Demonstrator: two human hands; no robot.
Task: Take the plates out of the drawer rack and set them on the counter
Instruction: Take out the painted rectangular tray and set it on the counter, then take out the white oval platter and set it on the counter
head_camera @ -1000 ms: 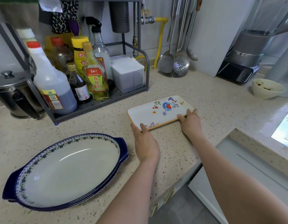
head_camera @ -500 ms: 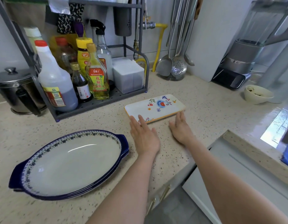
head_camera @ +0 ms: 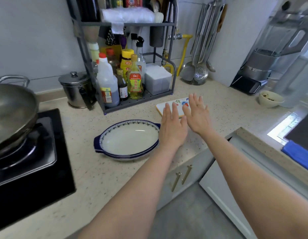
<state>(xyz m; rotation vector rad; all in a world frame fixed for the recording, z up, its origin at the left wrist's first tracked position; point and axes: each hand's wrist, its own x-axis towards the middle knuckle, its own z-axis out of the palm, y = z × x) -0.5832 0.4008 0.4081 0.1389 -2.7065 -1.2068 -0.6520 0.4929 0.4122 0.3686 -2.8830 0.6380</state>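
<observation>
A white rectangular plate (head_camera: pixel 161 107) with a flower pattern lies flat on the speckled counter (head_camera: pixel 101 173), partly hidden behind my hands. To its left sit stacked oval dishes (head_camera: pixel 129 139) with dark blue rims and handles. My left hand (head_camera: pixel 173 127) hovers above the counter between the two, fingers spread and empty. My right hand (head_camera: pixel 198 113) is raised beside it over the plate's near edge, also open and empty. No drawer rack shows in this view.
A grey spice rack (head_camera: pixel 125 73) full of bottles stands behind the plates. A wok (head_camera: pixel 11 109) rests on the black stove (head_camera: pixel 32 163) at left, a steel pot (head_camera: pixel 75 91) behind it. Hanging ladles (head_camera: pixel 199 69), a blender (head_camera: pixel 270 54) and a small bowl (head_camera: pixel 270 99) are at right.
Both hands have let go of the rectangular plate, lifted off the counter and drawn back with fingers spread. The camera has pulled back and turned left, showing the stove and wok.
</observation>
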